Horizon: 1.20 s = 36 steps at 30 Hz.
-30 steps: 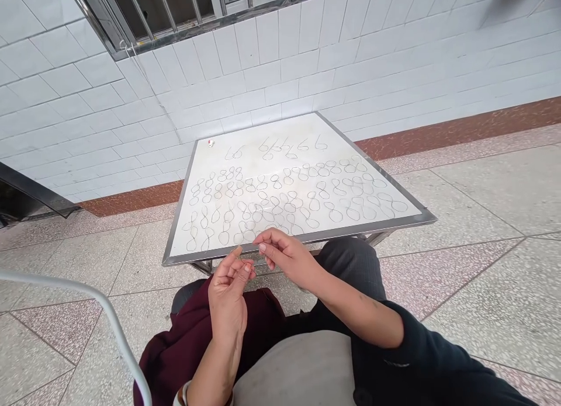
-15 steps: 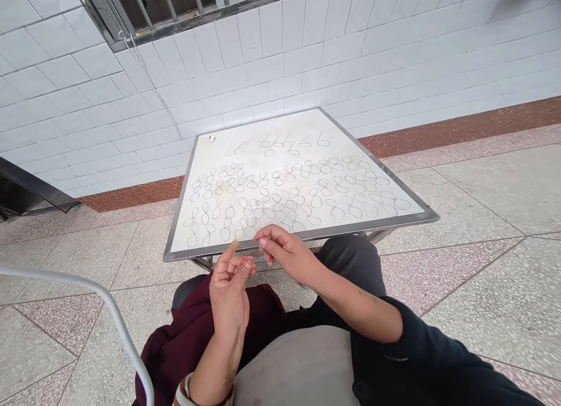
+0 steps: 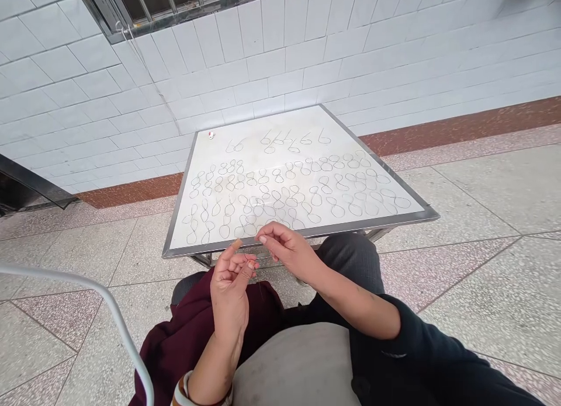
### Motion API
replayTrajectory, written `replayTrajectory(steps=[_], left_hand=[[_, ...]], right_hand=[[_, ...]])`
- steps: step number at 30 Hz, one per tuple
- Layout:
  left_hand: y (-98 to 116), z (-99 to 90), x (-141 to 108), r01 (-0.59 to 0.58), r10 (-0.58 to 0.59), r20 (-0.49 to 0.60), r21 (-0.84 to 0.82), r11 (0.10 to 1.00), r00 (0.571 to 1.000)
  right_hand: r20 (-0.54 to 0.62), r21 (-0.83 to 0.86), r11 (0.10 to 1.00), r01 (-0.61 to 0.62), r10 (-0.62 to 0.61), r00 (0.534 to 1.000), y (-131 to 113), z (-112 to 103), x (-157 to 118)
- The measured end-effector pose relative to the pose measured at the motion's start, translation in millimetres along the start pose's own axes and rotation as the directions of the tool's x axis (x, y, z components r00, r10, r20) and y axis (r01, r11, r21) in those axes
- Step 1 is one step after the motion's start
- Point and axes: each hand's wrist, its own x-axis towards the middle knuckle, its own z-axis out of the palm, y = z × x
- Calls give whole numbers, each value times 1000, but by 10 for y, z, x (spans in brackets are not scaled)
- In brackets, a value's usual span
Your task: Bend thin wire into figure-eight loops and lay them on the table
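The left hand [image 3: 230,289] pinches a thin thread [image 3: 260,285], just off the near edge of the bench [image 3: 254,128]. The right hand [image 3: 289,251] has its fingertips together; I cannot tell on what. Something so thin could slip and fall.

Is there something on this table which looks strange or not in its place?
One thing: a small red-and-white object lies apart near the far left corner of the table, unlike the thin dark loops spread across it. What it is, I cannot tell. I see no spill.
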Motion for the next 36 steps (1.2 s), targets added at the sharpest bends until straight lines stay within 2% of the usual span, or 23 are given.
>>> replayTrajectory(steps=[4, 10, 23, 27, 30, 33, 36], left_hand=[[-8, 6, -6, 36, -35, 39, -27, 999, 999], [-38, 1, -12, 30, -29, 54, -27, 999, 998], [-89, -4, -66, -111, 110, 19, 42, 993, 994], [-42, -18, -85, -122, 120, 26, 108, 987, 992], [30, -33, -110, -94, 85, 62, 156, 983, 994], [95, -40, -125, -71, 58, 92, 150, 986, 994], [120, -43, -116, -73, 64, 73, 127, 989, 995]], right_hand=[[-45, 33, 998, 47, -46, 998, 64, 23, 4], [-69, 20, 997, 75, -73, 995, 106, 46, 0], [1, 62, 994, 90, -90, 996, 67, 71, -16], [-22, 45, 988, 146, -145, 989, 79, 59, -18], [-34, -6, 982, 189, -189, 981, 67, 43, -36], [-44, -63, 976, 207, -210, 977, 46, 32, -57], [-44, -101, 971, 216, -222, 974, 32, 27, -70]])
